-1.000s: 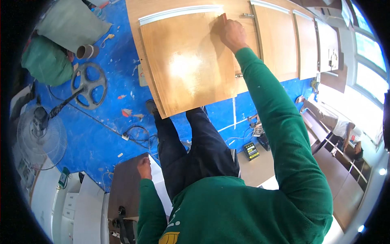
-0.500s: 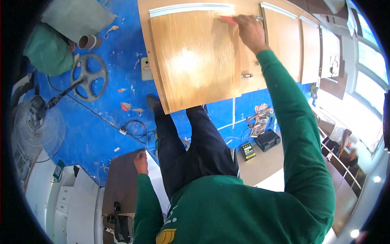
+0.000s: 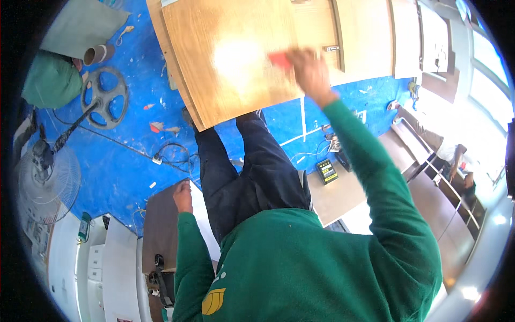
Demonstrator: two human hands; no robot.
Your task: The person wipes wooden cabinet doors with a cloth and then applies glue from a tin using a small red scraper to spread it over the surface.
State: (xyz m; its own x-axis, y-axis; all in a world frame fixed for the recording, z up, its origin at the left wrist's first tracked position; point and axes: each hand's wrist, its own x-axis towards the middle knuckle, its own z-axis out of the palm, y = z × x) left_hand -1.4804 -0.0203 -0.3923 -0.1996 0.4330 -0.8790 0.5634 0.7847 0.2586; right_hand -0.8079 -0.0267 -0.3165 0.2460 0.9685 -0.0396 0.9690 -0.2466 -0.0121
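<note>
My right hand (image 3: 311,75), blurred by motion, is closed on a flat red scraper (image 3: 280,60). The scraper is over the near right part of a glossy wood-grain board (image 3: 214,86). That board lies on the bench in front of my legs, with a bright reflection on its surface. My left hand (image 3: 183,197) hangs at my left side with its fingers curled and nothing visible in it. It is beside a dark brown panel (image 3: 161,231).
A standing fan (image 3: 48,182) and its wheel-shaped base (image 3: 105,97) are at left on the blue floor covering (image 3: 145,134), near loose cables (image 3: 174,156). More cabinet doors (image 3: 365,37) extend right. A black-and-yellow box (image 3: 326,172) sits near my right leg. Another person (image 3: 453,155) bends at far right.
My right hand has drawn the red scraper from the far right part of the board toward me. The view has shifted, so the board is higher up in it. My left hand stays at my side.
</note>
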